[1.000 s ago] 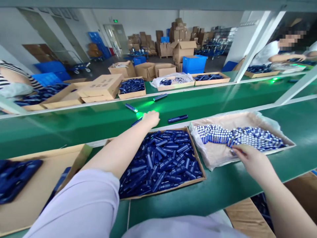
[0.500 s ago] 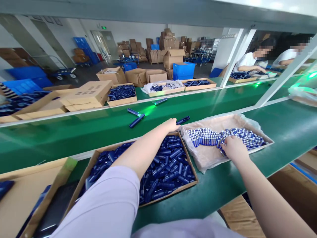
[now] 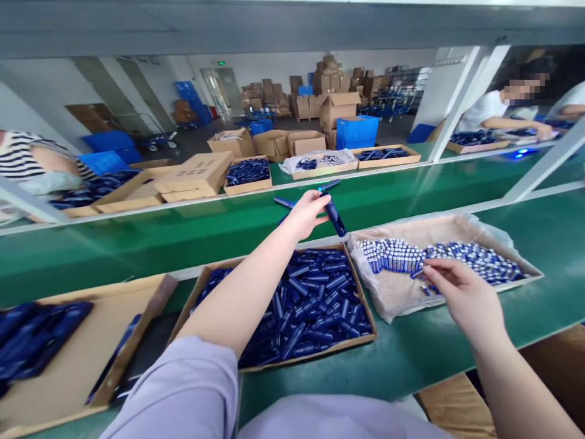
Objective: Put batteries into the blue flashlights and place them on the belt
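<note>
Above the green belt (image 3: 205,228), our left hand (image 3: 307,214) grips a blue tube (image 3: 337,218) near one end (seemingly leaving the other free), while our right hand (image 3: 473,302) pinches a battery (image 3: 417,274) between narrowed fingers.

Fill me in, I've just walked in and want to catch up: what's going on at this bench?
The person's left hand holds a dark blue flashlight tube over the green belt. Their right hand pinches a battery at the plastic-lined tray, where many more batteries lie. Beside that tray, an open cardboard box is filled with similar dark blue tubes.
</note>
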Demonstrator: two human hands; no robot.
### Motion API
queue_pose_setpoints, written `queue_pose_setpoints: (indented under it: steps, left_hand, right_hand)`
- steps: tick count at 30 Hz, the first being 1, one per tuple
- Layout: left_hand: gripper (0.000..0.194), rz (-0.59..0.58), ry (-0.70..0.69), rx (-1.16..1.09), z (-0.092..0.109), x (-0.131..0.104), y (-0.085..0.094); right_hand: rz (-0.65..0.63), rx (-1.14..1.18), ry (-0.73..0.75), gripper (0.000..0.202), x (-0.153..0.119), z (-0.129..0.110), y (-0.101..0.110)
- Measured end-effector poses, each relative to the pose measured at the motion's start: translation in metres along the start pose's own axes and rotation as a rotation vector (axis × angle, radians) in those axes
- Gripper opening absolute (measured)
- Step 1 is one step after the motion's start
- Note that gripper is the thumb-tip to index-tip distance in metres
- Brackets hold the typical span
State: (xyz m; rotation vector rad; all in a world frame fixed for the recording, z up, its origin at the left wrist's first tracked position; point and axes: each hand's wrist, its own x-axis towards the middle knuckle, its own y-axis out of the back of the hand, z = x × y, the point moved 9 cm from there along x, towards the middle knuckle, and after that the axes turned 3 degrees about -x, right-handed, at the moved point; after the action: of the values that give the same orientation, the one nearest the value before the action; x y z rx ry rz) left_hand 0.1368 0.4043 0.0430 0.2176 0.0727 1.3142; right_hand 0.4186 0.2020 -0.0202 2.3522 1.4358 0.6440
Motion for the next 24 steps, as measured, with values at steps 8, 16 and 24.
queue_pose_setpoints:
  steps: [8, 16, 24]
  left_hand:
    - [0.036, 0.115, 0.346, -0.915, -0.037, -0.168, -0.030]
    - [0.030, 0.106, 0.481, -1.206, -0.077, -0.230, -0.072]
    - [0.027, 0.135, 0.320, -1.336, -0.071, -0.230, -0.063]
  right_hand:
    - [-0.169, 0.059, 0.520, 0.012, -0.100, -0.126, -0.052]
    - [-0.207, -0.225, 0.934, 0.006, -0.167, -0.149, -0.088]
    - [-0.161, -0.293, 0.959, 0.008, -0.187, -0.163, -0.092]
